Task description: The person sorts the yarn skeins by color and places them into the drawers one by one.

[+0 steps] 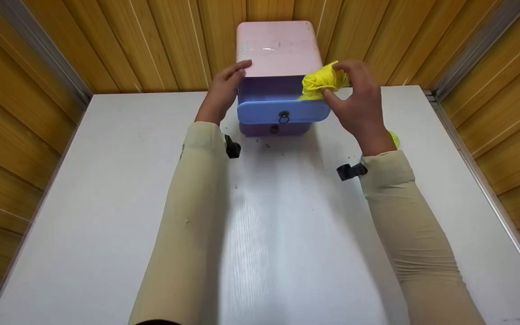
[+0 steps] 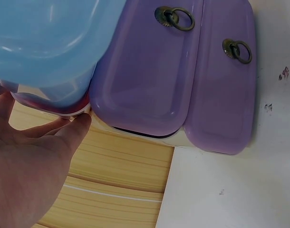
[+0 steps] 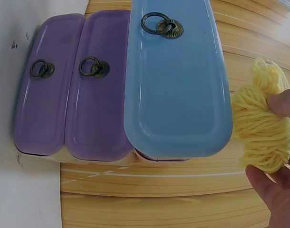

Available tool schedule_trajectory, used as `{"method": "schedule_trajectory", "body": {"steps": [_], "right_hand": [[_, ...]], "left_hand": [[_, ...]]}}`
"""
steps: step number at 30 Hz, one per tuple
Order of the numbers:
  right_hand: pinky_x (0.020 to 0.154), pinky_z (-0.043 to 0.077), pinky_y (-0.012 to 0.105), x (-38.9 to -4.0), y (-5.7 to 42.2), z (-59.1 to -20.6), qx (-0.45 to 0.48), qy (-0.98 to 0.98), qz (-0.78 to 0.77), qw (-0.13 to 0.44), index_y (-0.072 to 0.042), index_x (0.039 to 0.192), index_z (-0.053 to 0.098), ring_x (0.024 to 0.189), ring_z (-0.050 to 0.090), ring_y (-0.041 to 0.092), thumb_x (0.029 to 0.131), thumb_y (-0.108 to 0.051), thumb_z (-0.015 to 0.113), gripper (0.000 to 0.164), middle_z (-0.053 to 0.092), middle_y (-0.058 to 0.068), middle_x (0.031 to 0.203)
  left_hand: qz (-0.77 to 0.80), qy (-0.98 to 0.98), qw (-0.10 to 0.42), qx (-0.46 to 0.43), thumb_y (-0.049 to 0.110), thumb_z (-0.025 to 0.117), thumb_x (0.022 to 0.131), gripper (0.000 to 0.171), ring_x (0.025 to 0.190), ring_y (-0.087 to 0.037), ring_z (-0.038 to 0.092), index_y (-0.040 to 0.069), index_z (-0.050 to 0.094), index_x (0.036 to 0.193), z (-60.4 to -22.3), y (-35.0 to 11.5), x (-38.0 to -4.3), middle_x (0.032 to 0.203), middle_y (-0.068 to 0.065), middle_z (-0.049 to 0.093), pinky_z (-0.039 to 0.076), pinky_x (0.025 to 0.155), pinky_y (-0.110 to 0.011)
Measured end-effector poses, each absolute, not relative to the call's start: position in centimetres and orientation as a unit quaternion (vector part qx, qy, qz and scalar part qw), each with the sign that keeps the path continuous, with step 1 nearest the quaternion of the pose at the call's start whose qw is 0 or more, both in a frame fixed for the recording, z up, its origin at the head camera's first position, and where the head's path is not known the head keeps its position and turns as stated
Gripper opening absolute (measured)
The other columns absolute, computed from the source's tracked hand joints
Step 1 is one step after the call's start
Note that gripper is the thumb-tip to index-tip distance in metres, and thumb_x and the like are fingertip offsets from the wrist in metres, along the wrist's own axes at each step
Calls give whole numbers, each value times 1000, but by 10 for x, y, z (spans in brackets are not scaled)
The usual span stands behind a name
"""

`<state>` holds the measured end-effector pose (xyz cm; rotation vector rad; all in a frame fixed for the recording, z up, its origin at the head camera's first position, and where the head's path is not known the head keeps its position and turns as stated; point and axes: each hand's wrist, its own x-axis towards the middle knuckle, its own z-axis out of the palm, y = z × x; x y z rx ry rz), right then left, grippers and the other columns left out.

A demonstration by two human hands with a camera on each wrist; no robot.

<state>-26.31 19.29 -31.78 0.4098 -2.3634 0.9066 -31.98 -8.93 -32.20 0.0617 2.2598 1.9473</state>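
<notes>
A small drawer cabinet with a pink top [image 1: 280, 49] stands against the back wall. Its blue top drawer [image 1: 260, 113] is pulled out, and two purple drawers [image 2: 145, 66] below it are pushed in. My left hand [image 1: 224, 92] rests against the cabinet's left side, fingertips at the upper edge. With thumb and fingers my right hand [image 1: 359, 104] grips a bundle of yellow yarn [image 1: 321, 82] over the right side of the open drawer. In the right wrist view the yarn [image 3: 261, 121] shows as wound strands beside the blue drawer front [image 3: 178, 85].
Each drawer front carries a ring pull [image 3: 162, 26]. The white table [image 1: 278, 225] lies in front of wood-patterned walls [image 1: 151, 45]. Partly behind my right wrist is a yellow-green round thing [image 1: 394, 139]. Small dark specks dot the tabletop near the cabinet.
</notes>
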Motion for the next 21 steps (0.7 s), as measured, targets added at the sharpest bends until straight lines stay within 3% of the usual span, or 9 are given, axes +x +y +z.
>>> {"method": "schedule_trajectory", "body": {"steps": [21], "right_hand": [[93, 48, 33, -271, 166, -322, 171, -881, 339, 284, -7, 120, 56, 107, 56, 19, 87, -29, 70, 42, 59, 10, 120]], "left_hand": [[661, 747, 54, 30, 24, 46, 103, 34, 141, -8, 34, 27, 59, 134, -327, -88, -324, 148, 8, 46, 28, 117, -32]]}}
